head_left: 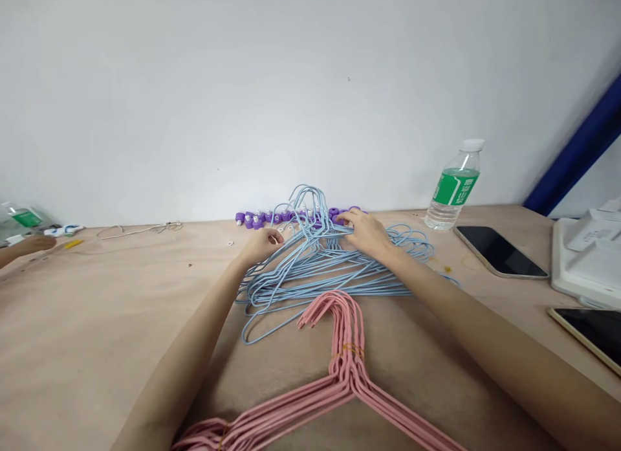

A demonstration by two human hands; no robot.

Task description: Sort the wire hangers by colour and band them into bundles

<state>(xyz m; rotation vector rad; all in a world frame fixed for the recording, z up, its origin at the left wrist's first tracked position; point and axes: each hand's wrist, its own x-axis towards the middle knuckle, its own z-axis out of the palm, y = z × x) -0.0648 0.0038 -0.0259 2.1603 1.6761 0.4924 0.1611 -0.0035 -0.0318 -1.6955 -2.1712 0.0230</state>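
Hangers (305, 284), blue and loosely heaped, lay under both hands: left hand (261, 246) curled narrow on the wires, right hand (366, 234) with fingers spread wide (pink hangers (345, 367), tied to stay bunched, sat behind the fingers).

A bundle of pink wire hangers (337, 383) cut off by the bottom edge, a phone (594, 334) by the right edge. A purple peg strip (291, 217) partly hidden behind blue wire hangers (310, 270) and the right hand (366, 235). Another person's forearm (24, 249) cut off at the left edge; a small yellow object (74, 244) too small to tell.
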